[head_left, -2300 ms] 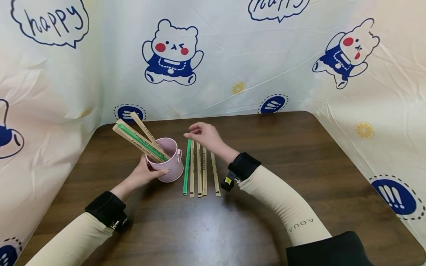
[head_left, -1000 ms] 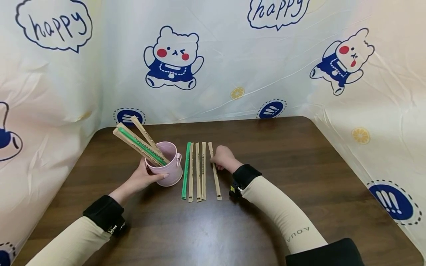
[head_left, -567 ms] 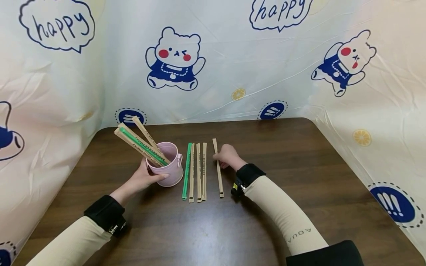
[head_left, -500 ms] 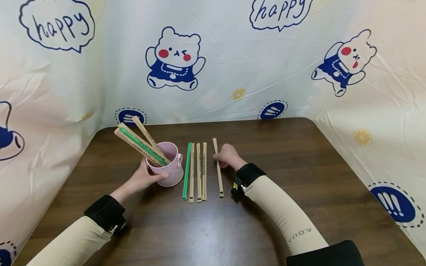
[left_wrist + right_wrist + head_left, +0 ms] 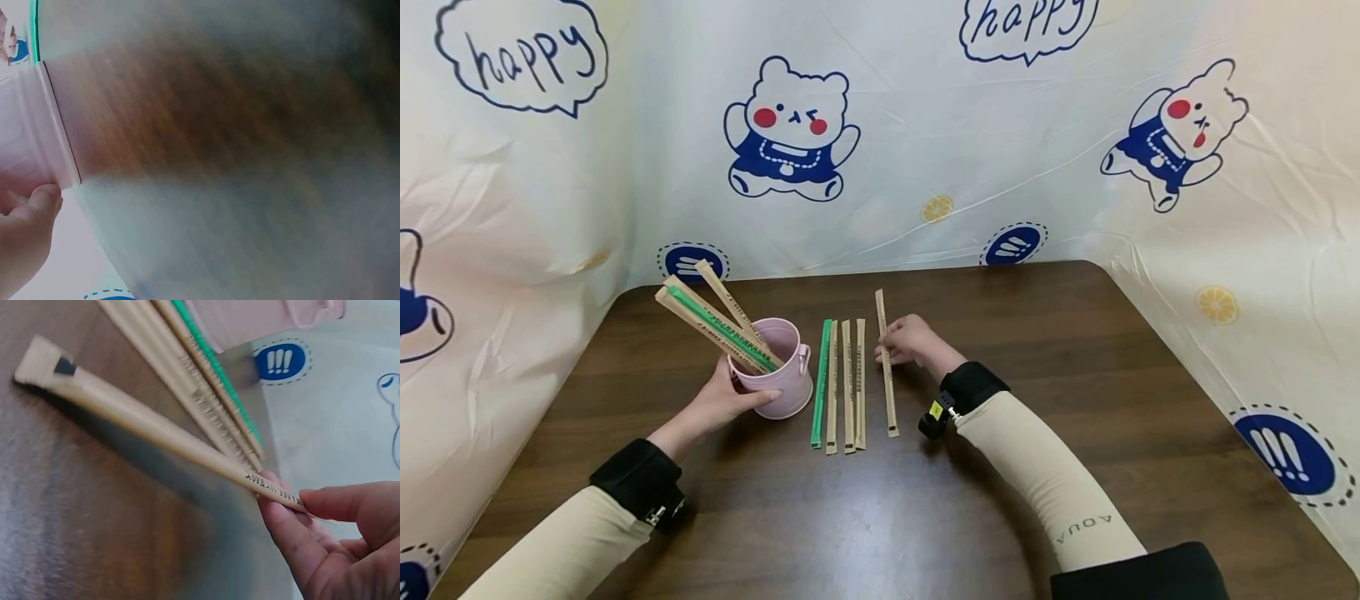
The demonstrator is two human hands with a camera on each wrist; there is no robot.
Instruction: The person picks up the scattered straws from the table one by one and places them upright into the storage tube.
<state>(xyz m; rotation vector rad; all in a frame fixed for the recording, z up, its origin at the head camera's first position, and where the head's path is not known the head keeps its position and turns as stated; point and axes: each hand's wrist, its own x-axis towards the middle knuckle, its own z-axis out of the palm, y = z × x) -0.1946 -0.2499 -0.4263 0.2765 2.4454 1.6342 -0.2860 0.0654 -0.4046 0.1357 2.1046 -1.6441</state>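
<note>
My left hand [image 5: 718, 406] grips a small pink bucket [image 5: 786, 392] from its left side, thumb across the front. Several paper-wrapped straws [image 5: 700, 321], tan ones and a green one, lean out of it to the left. Between finger and thumb, my right hand [image 5: 917, 343] pinches one tan wrapped straw [image 5: 156, 431]. In the right wrist view its flat sealed end [image 5: 44, 365] points away from the hand, with a shadow on the table below. Left of it, a green wrapped straw [image 5: 822, 383] and three tan wrapped straws [image 5: 848, 387] lie side by side.
A dark wooden table [image 5: 820, 525] carries everything. Behind and beside it hangs a pale sheet [image 5: 895, 125] printed with bears and lettering. Both forearms wear cream sleeves [image 5: 1045, 475] and black wrist bands with cameras.
My right hand has come down from above the row, pinched the rightmost straw and shifted it away from me, lifting it. The left hand stays on the bucket.
</note>
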